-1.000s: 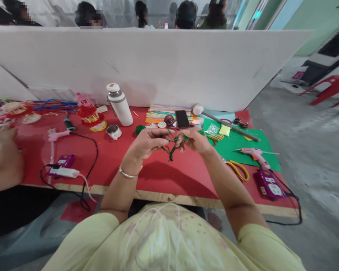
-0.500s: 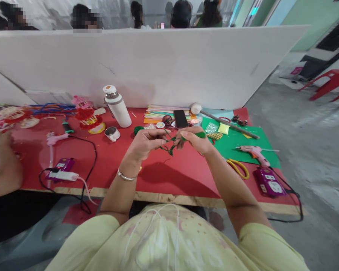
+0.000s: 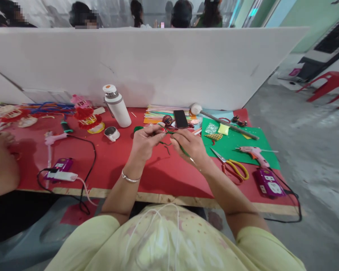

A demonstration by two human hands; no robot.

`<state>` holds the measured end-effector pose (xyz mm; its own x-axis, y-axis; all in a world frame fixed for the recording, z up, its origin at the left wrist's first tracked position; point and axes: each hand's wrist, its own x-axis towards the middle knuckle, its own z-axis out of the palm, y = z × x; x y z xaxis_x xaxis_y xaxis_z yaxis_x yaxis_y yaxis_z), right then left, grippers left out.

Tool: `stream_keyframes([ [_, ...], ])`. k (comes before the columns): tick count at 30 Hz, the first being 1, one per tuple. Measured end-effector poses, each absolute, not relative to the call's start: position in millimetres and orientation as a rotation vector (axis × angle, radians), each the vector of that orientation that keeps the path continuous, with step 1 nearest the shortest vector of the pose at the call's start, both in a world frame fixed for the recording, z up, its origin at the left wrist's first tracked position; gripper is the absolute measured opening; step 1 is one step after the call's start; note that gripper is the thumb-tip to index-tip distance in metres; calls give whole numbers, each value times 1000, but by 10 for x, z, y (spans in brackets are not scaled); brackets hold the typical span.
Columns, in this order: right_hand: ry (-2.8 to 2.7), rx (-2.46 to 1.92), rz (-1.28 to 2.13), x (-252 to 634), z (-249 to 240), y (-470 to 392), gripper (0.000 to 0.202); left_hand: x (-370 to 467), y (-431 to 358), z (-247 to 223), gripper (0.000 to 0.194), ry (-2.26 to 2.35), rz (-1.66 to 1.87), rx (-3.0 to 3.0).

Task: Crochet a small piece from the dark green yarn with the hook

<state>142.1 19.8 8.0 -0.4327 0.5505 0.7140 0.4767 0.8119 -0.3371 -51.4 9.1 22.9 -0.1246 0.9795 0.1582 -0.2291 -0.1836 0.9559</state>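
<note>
Yarn (image 3: 170, 132) held between both hands, above the red worktop (image 3: 164, 178).
The left hand's (image 3: 145, 142) fingers pinch the green strand; the right hand's (image 3: 191, 146) fingers close around a slim green tool (image 3: 184, 151), perhaps a crochet hook, its silvery end pointing back toward the wrist. The hands sit close together, seemingly to hold the short working stretch steady and in sight. Scissors (image 3: 225, 162) lie beside the right forearm, apparently set there to be within reach yet clear of the yarn.
</note>
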Motion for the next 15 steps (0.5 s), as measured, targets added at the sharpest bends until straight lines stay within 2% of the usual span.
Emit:
stream_keyframes([
  [5,-2095,-695,-60,1416,-59,216,27,-647,103,341,38,859,1183,894],
  [10,-2303,-427,33,1620,168,355,25,-825,150,366,40,851,1018,972],
  [15,-2399,-375,276,1749,522,303,25,-883,230,358,28,917,966,1080],
])
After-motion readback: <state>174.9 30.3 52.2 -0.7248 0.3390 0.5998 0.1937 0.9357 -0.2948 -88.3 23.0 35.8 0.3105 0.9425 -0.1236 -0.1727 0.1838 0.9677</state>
